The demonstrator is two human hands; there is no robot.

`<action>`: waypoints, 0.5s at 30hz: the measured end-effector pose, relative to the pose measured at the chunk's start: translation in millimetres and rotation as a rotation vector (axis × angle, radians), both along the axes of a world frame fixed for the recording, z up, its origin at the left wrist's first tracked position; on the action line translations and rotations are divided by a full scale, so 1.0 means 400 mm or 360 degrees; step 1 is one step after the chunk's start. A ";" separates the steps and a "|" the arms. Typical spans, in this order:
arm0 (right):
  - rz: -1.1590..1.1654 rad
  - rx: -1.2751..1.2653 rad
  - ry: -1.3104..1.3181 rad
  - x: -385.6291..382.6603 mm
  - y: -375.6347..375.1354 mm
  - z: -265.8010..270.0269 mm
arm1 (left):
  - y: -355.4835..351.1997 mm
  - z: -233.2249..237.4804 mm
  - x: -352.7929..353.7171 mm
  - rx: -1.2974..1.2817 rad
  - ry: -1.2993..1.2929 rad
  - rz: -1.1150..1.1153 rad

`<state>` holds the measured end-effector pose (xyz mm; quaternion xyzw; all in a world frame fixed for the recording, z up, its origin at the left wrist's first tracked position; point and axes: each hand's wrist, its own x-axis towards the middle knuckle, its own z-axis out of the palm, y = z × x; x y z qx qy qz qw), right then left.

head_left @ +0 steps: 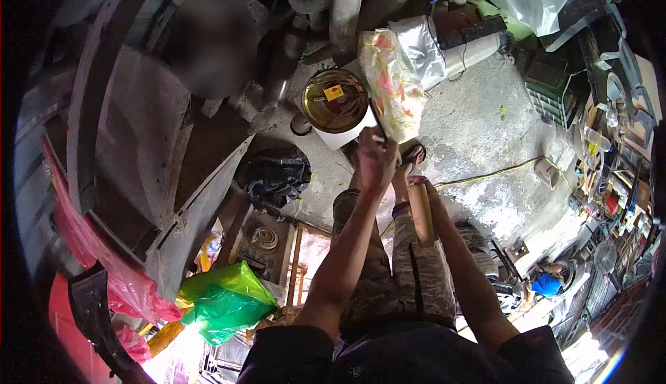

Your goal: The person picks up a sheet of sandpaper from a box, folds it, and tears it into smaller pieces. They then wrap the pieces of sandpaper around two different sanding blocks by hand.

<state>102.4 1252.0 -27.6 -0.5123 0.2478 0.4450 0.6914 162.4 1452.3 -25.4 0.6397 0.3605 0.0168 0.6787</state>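
My left hand [378, 155] is closed, and a thin dark strip [379, 124] rises from it; I cannot make out what kind of tool it is. Lower and to the right, my right hand [430, 193] is wrapped round a tan, smooth piece like bamboo or wood [420, 214], which lies along my lower leg. Ahead of my left hand sits a round gold-coloured tin [319, 117] with a small yellow box [334, 92] in it. The tin rests on a white sheet [338, 140]. A floral-patterned bundle [392, 82] lies just beyond my left hand.
A silvery bag [422, 47] lies behind the bundle. Black plastic [277, 176] sits at the left, with green plastic bags [229, 301] nearer me. A yellowish cord [492, 174] crosses the concrete floor [479, 134]. Clutter lines the right side. Another person's legs [347, 9] show at the top.
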 end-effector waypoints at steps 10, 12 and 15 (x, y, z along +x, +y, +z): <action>-0.0792 0.1423 0.1058 -0.125 0.012 -0.132 | 0.070 0.022 -0.153 -0.0041 0.0133 -0.0295; -0.0838 0.1650 0.1124 -0.176 -0.005 -0.154 | 0.094 0.019 -0.155 -0.0056 0.0172 -0.0437; -0.0908 0.1505 0.1038 -0.235 -0.057 -0.187 | 0.117 -0.009 -0.138 -0.0510 0.0360 -0.0301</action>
